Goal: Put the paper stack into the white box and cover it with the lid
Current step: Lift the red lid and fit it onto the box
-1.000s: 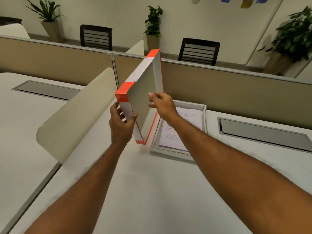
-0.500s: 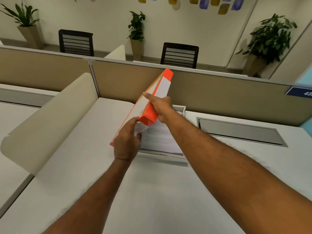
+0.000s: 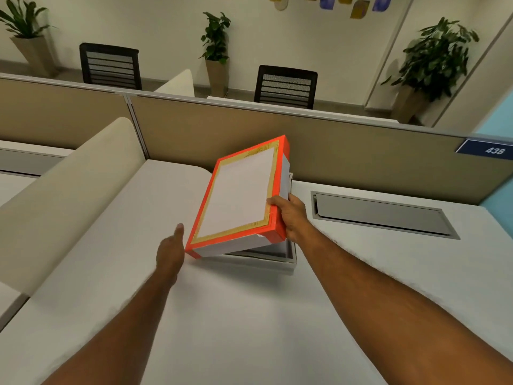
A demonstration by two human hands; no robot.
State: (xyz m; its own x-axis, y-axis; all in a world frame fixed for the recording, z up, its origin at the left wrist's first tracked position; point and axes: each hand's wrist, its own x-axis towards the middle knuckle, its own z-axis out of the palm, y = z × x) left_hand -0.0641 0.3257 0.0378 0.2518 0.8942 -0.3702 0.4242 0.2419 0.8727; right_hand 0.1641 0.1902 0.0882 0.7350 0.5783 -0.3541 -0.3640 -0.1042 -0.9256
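Observation:
The lid, white on top with an orange and gold border, is tilted over the white box. Its near left corner is low at the box's front edge and its far right side is raised. My right hand grips the lid's right edge. My left hand hangs just left of the lid's low corner, fingers loose, holding nothing. Only the box's front wall and right corner show beneath the lid. The paper stack is hidden under the lid.
The box sits on a white desk against a tan partition. A curved beige divider rises on the left. A grey cable hatch lies to the right of the box. Chairs and potted plants stand beyond the partition.
The lid has turned from upright on its edge to top-face-up and come down over the box. My left hand has let go of it and moved aside to the left.

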